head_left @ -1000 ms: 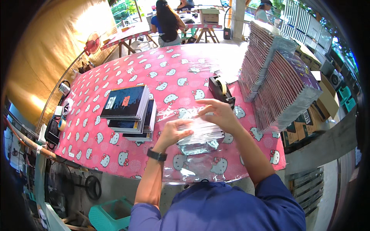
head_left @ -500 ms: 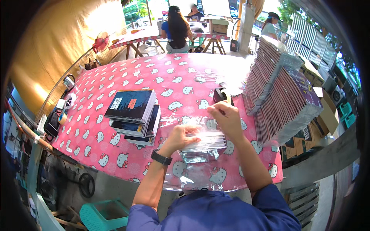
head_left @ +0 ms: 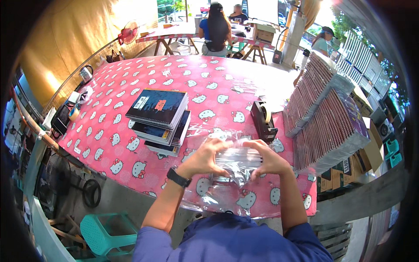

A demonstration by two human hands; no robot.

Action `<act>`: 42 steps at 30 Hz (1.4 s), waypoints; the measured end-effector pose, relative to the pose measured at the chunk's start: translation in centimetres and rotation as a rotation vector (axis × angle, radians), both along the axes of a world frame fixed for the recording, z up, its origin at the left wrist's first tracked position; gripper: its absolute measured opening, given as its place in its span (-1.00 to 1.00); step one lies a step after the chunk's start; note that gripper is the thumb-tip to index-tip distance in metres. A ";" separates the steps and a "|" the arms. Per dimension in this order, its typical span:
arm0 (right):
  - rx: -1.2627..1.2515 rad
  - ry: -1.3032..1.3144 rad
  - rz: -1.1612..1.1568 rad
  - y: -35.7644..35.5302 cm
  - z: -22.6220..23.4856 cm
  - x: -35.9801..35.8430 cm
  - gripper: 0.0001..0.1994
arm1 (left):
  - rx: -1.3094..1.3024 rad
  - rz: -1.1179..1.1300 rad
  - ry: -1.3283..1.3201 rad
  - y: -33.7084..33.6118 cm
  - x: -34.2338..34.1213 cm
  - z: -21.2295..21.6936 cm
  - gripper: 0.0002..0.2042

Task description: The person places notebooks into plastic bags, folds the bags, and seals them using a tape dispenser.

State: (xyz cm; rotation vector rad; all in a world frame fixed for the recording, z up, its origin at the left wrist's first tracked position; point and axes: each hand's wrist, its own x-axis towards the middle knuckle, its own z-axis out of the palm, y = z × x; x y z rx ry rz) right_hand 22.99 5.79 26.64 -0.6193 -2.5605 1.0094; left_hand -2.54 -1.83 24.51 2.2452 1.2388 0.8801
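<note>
In front of me on the table lies a stack of notebooks wrapped in clear plastic, its glossy film catching the light. My left hand curls around the left end, thumb at the near side and fingers over the far side. Mirroring it, my right hand clasps the right end. Loose clear film spreads beneath and in front of the stack. A black tape dispenser with a roll of tape stands just beyond my right hand. To the left sits a pile of dark-covered spiral notebooks.
Tall stacks of plastic-wrapped spiral notebooks rise at the right edge of the pink patterned table. Cardboard boxes lie beyond them. A teal stool is at the lower left. Several people are around a far table.
My right hand has come down from above the stack to its right end. My left hand has opened wider around the left end. The head view has shifted slightly.
</note>
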 end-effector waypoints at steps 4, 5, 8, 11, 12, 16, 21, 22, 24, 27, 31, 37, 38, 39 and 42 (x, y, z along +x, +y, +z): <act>0.062 0.087 0.076 -1.2 -0.7 -0.5 0.13 | 0.098 0.082 0.064 -2.6 0.8 0.0 -0.21; 0.172 0.054 0.033 -1.7 -0.4 -0.9 0.14 | 0.090 0.098 0.055 -2.7 0.7 -0.6 -0.21; 0.322 -0.005 0.056 -1.2 -1.3 -0.5 -0.14 | 0.101 0.129 0.071 -2.4 1.3 -1.6 -0.28; 0.327 0.098 -0.043 -1.9 -1.1 -1.1 -0.47 | 0.138 0.272 0.102 -1.9 2.2 -1.4 -0.29; 0.391 0.091 0.007 -1.6 -1.8 -1.2 -0.47 | 0.151 0.262 0.116 -1.9 2.4 -1.1 -0.38; 0.460 0.097 -0.033 -2.6 -1.8 -1.7 -0.53 | 0.231 0.078 0.008 -1.8 2.1 -1.3 -0.59; 0.364 0.056 -0.053 -2.5 -3.3 -1.0 -0.53 | 0.252 0.107 0.039 -2.1 2.3 -2.8 -0.68; 0.417 0.043 -0.009 -2.3 -3.2 -1.3 -0.36 | 0.222 0.156 -0.032 -2.3 2.4 -2.6 -0.63; 0.475 0.054 -0.096 -2.6 -2.2 -1.4 -0.29 | 0.193 0.206 -0.103 -2.3 2.6 -2.1 -0.59; 0.505 -0.042 -0.113 -1.8 -2.1 -0.7 -0.07 | 0.303 0.442 0.081 -2.0 2.6 -1.9 -0.42; 0.257 0.075 -0.101 -1.3 -2.4 0.3 -0.19 | -0.056 0.184 0.091 -1.0 2.4 -0.6 -0.35; 0.509 0.150 -0.105 -2.7 -4.6 -1.2 -0.63 | 0.245 0.060 0.045 -1.6 1.3 -4.2 -0.57; 0.540 0.185 -0.131 -3.1 -5.1 -1.7 -0.72 | 0.327 0.145 0.023 -2.7 1.6 -3.3 -0.57; 0.575 0.219 -0.160 -3.7 -5.1 -1.8 -0.78 | 0.181 0.232 -0.165 -3.5 2.5 -2.4 -0.57; 0.585 0.372 -0.202 -3.6 -5.5 -1.0 -0.87 | 0.370 0.154 -0.122 -2.3 2.8 -3.1 -0.63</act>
